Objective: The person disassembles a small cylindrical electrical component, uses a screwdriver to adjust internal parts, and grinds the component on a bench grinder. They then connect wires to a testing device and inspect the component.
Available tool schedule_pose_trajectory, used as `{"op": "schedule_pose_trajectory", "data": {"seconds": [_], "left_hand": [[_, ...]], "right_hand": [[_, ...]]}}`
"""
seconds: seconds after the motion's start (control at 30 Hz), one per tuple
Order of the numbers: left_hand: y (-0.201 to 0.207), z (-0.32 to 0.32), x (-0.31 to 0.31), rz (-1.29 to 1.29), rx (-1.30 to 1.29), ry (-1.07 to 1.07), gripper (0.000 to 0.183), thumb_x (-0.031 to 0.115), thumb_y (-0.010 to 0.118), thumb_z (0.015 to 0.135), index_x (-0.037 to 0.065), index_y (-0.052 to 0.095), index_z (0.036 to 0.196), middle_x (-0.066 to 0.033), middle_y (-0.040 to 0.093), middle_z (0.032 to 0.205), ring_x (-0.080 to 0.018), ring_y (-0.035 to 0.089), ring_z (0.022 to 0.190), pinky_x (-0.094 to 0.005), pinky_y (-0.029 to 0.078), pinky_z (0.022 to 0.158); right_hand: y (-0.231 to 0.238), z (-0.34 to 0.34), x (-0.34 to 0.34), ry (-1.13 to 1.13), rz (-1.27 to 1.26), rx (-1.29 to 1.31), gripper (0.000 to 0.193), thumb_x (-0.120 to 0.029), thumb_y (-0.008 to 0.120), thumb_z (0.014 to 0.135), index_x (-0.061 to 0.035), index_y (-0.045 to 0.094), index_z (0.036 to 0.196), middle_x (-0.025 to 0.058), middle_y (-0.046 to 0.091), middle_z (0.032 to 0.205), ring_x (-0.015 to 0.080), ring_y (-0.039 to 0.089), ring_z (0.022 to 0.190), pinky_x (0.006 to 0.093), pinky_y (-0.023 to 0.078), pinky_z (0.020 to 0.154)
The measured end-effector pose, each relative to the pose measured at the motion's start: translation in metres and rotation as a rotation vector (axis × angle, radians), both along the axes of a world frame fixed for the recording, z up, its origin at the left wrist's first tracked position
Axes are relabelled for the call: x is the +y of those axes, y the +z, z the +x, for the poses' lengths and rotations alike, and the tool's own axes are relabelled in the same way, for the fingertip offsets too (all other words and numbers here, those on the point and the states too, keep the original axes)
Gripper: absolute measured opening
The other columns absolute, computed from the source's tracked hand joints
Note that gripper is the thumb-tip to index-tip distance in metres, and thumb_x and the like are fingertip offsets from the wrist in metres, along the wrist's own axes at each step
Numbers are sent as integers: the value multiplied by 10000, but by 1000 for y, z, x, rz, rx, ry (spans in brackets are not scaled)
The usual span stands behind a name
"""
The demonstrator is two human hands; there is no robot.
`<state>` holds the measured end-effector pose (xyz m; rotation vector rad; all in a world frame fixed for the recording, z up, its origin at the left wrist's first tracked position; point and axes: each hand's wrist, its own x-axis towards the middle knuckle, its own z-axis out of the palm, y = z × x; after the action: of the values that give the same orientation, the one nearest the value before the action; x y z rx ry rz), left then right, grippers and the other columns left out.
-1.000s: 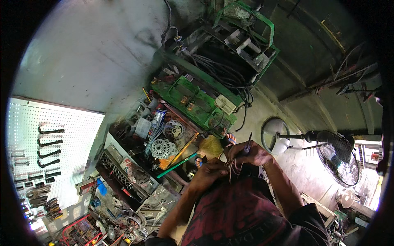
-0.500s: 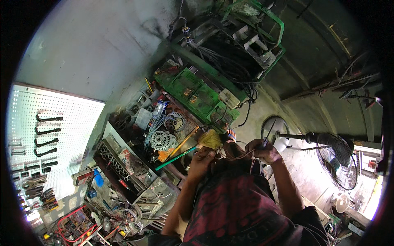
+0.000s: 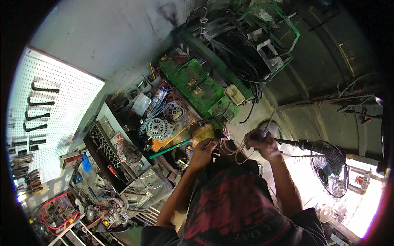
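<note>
A thin pinkish wire (image 3: 236,152) hangs in loose loops in front of my chest, between my two hands. My left hand (image 3: 202,155) is closed, with its fingertips pinched at the left end of the loops. The fingers of my right hand (image 3: 263,144) are curled round the other part of the wire. A slim metal shaft (image 3: 269,121), like a screwdriver's, sticks up from that same hand; its handle is mostly hidden by the fingers. Just beyond my left hand are a straw-coloured brush (image 3: 203,133) and a green rod (image 3: 170,149).
Round metal alternator housings (image 3: 159,128) lie on the bench beside a green battery-like case (image 3: 200,88). A socket tray (image 3: 107,148) and a pegboard (image 3: 61,78) with tools are to the left. A black fan (image 3: 329,169) stands at the right.
The wire loops between my hands have widened and hang more openly. My right hand has risen slightly and turned, with the shaft still in it. The whole view has shifted a little.
</note>
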<state>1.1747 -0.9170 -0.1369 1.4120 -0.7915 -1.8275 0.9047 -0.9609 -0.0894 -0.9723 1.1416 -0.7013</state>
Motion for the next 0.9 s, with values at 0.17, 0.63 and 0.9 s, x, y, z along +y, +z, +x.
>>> {"op": "schedule_pose_trajectory", "data": {"seconds": [0.17,0.63,0.9], "left_hand": [[-9,9,-1,137,338,9,296,264,578,1044,4,678,1144,-102,707,985,-190,665,875,-323,539,789],[12,27,2,-145,208,-85,271,166,591,1036,0,637,1244,-46,643,1033,-132,624,891,-299,544,784],[33,29,8,-475,-156,-491,339,215,615,1014,29,645,1296,-139,673,1166,-232,651,1057,-372,512,938]], "right_hand": [[-4,23,8,-128,-15,119,208,-122,739,875,16,690,1022,92,728,853,180,683,750,312,529,702],[-6,29,18,-203,-66,47,150,-39,727,888,35,675,1007,101,717,860,188,674,768,336,536,721],[-5,27,23,-252,-38,61,200,-104,741,875,31,680,1009,99,716,844,179,670,755,313,515,682]]}}
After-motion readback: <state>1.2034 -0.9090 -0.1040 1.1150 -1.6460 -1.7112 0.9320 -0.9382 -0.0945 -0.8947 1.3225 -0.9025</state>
